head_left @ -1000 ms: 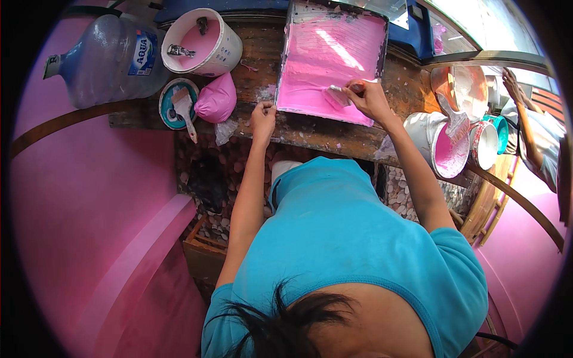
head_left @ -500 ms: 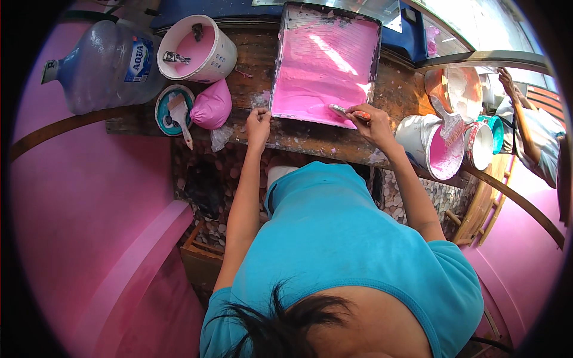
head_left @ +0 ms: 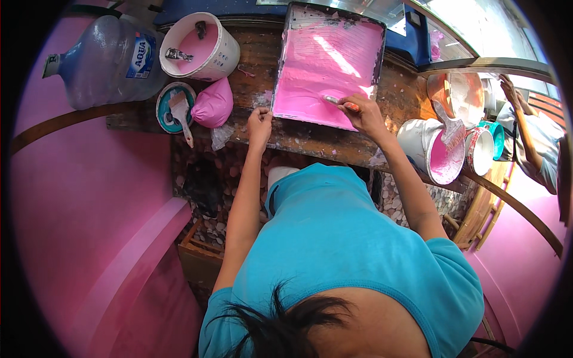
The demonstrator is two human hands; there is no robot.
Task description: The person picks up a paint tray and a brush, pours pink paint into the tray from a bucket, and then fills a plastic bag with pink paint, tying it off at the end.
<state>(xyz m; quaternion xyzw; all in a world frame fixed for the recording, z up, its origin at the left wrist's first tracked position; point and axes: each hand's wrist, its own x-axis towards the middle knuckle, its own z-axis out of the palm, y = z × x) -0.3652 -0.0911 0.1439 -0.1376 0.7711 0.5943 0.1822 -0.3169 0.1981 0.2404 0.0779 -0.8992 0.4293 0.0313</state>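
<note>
A black-edged paint tray (head_left: 325, 65) lies on the dark wooden bench, coated with pink paint that pools at its near end. At the tray's near left corner, my left hand (head_left: 259, 126) is closed, pinching the rim. My right hand (head_left: 365, 116) is wrapped round the orange-red handle of a paintbrush (head_left: 332, 99), over the near right part of the tray. The brush's metal band shows; its tip is down in the pink paint and its bristles are hard to make out.
Left on the bench (head_left: 250, 62) are a white bucket of pink paint (head_left: 221, 56), a pink bag (head_left: 213, 104), a teal-lined tub (head_left: 160, 110) with a brush, and a large water bottle (head_left: 107, 65). Right stand paint buckets (head_left: 418, 143) and another person (head_left: 534, 131).
My right hand has moved the paintbrush a little left and away from me through the paint. My left hand stays at the tray corner.
</note>
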